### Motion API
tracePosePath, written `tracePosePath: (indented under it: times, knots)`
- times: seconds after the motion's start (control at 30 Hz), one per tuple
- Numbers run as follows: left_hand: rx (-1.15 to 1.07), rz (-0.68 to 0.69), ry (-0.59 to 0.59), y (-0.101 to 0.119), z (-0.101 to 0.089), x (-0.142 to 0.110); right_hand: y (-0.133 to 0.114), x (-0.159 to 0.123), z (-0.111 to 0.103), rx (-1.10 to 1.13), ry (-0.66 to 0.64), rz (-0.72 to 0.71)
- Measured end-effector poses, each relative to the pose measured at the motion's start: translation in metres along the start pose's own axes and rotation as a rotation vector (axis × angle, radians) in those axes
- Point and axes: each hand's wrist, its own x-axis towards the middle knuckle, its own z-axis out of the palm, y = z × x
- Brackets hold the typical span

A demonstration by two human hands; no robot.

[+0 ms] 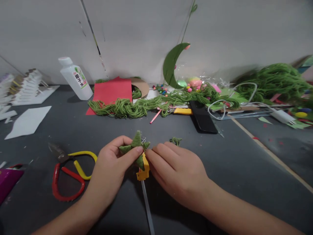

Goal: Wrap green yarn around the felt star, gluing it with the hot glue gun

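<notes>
My left hand [111,166] pinches a star wrapped in green yarn [136,140] between thumb and fingers, above the middle of the table. Close on its right, my right hand [179,173] is closed with fingers curled, its fingertips by the star's right arm; what they hold, if anything, is hidden. Behind and below the star lies a yellow glue gun [143,174], partly covered by the star and hands. A long pale glue stick [148,207] runs from it toward me. A small tangle of green yarn [175,141] lies just beyond my right hand.
Pliers [68,173] with red and yellow handles lie left of my left hand. Farther back are a white bottle [77,80], red sheet [111,89], green yarn [124,107], yellow cutter [183,111], black phone [202,117] and white charger [283,116]. A green crescent [171,63] leans at the wall.
</notes>
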Motion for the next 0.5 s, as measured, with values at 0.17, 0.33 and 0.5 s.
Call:
tracePosePath:
  times: [0.17, 0.33, 0.5]
  knots:
    - [0.381, 0.121, 0.053, 0.008, 0.001, -0.001, 0.003, 0.004, -0.004, -0.047, -0.007, -0.051]
    - [0.446, 0.189, -0.031, 0.008, 0.0, -0.002, 0.01, 0.004, -0.006, 0.151, -0.109, 0.046]
    - [0.372, 0.17, -0.144, 0.005, -0.002, 0.0, 0.017, 0.011, -0.018, 0.591, -0.229, 0.409]
